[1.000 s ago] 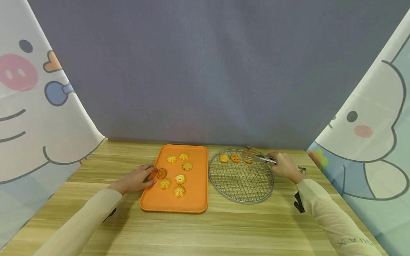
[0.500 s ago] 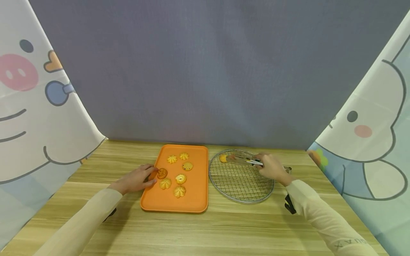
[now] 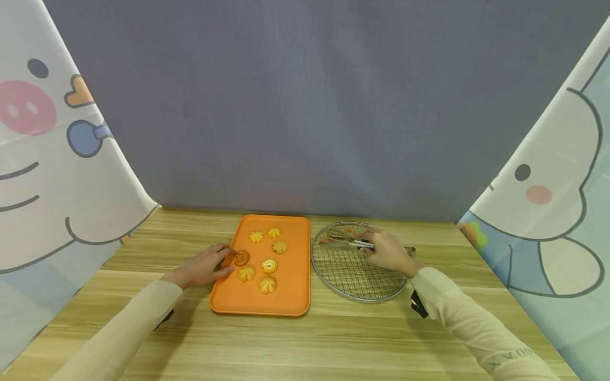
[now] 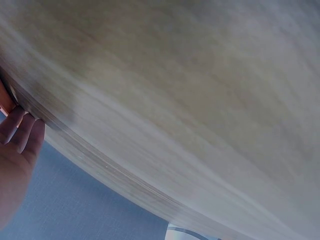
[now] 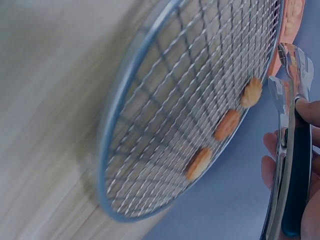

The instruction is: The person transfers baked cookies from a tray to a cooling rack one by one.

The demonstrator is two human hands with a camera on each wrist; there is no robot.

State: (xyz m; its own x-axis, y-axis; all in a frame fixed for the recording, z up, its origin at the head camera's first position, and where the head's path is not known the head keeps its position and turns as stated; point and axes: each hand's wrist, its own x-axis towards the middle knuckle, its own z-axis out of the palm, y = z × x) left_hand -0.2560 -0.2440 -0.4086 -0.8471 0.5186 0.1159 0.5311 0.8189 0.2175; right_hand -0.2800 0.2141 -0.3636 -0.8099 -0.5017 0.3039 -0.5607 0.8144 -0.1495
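My right hand (image 3: 387, 252) grips metal tongs (image 3: 351, 243) with dark handle inlays, held over the far part of a round wire rack (image 3: 357, 278). In the right wrist view the tongs' tips stand apart with nothing between them. Three cookies lie along the rack's far edge there: a swirled one (image 5: 251, 92), a reddish-brown one (image 5: 227, 125) and a golden one (image 5: 199, 164). My left hand (image 3: 202, 266) rests its fingers and thumb at the left rim of an orange tray (image 3: 290, 296). Several cookies lie on that tray, a brown one (image 3: 241, 257) nearest the hand.
Tray and rack sit side by side on a wood-grain table (image 3: 267, 349), a narrow gap between them. Behind stands a grey cloth screen (image 3: 305, 116). Cartoon-printed cloths (image 3: 562, 185) close off both sides.
My right hand has carried the tongs leftward across the rack, from its right edge towards its far left. The left hand and the tray have stayed in place.
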